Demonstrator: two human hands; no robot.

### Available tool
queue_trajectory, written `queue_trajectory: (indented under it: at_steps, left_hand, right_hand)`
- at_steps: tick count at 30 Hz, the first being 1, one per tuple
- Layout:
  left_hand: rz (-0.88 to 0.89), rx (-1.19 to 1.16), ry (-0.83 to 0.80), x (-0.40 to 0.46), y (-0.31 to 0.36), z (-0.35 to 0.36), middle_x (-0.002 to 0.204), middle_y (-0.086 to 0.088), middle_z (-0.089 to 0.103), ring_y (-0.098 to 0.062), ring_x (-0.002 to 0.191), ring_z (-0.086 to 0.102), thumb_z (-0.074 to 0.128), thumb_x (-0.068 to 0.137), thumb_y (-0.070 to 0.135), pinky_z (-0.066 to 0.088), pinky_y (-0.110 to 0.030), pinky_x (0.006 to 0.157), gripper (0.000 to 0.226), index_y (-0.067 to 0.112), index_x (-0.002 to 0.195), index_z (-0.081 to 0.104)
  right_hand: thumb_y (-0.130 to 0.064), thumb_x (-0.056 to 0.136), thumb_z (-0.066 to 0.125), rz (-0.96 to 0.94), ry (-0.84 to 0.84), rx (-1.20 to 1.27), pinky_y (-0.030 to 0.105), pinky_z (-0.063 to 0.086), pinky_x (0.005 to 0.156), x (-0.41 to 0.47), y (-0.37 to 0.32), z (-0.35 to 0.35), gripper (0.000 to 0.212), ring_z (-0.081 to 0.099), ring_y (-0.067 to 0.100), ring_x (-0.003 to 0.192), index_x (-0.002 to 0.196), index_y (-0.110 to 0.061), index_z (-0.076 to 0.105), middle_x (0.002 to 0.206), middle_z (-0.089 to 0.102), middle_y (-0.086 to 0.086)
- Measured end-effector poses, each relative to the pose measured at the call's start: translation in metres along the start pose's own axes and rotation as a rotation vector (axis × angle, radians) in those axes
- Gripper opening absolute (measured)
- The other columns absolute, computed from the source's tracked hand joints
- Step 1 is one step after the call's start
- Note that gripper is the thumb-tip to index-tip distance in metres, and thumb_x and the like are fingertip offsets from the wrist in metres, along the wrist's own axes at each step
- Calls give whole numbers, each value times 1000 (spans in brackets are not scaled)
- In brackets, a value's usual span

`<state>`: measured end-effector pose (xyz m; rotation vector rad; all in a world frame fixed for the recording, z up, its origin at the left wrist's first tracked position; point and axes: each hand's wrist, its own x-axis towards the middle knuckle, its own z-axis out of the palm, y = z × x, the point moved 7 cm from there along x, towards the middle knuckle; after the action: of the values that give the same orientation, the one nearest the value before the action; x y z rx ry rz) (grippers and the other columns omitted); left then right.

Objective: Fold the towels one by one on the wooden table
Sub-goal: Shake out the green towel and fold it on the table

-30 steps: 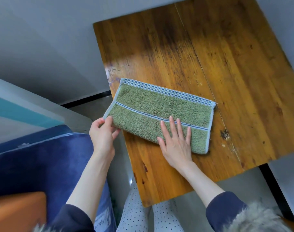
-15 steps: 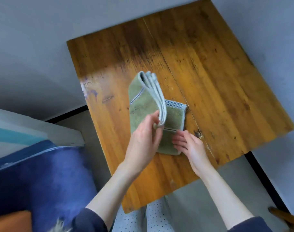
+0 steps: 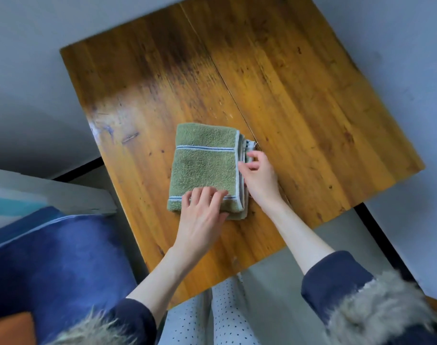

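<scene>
Green towel (image 3: 206, 168) now folded over into a compact stack under the left hand (image 3: 202, 220), whose flat relaxed fingers press its near edge, right hand (image 3: 259, 175) loosely pinching the layered edge (half-second ago still mid-fold), so this towel looks nearly done on the wooden table (image 3: 299, 95).

Wooden table (image 3: 299, 100): worn varnish, dark stain at far side, plank seam running away from the hands, glare patch far-left of them. Grey floor (image 3: 25, 78) all around. Blue upholstered seat (image 3: 58, 260) left of the hands, pale ledge (image 3: 70, 197) beside it.
</scene>
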<state>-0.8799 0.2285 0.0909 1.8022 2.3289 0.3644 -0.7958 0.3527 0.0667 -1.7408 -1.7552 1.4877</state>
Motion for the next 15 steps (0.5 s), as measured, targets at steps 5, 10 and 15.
queue_trajectory:
  at_steps: [5, 10, 15]
  left_hand:
    - [3, 44, 4, 3, 2, 4, 85, -6, 58, -30, 80, 57, 65, 65, 1, 44, -41, 72, 37, 17, 99, 65]
    - [7, -76, 52, -2, -2, 4, 83, -9, 55, -30, 79, 54, 65, 69, -6, 42, -40, 71, 34, 15, 95, 67]
    - [54, -143, 152, -10, -5, -3, 86, -11, 55, -26, 84, 46, 62, 76, -7, 42, -40, 74, 31, 12, 100, 68]
  right_hand:
    - [-34, 90, 55, -37, -39, -154, 38, 43, 93, 25, -11, 14, 33, 52, 23, 107, 114, -12, 58, 115, 59, 9]
    - [-30, 86, 62, 139, 8, -37, 32, 46, 79, 30, -4, 19, 15, 56, 23, 96, 94, -18, 61, 107, 60, 5]
    - [-19, 85, 62, 156, -3, 192, 39, 50, 77, 19, -7, 12, 8, 62, 27, 86, 83, -11, 63, 87, 67, 6]
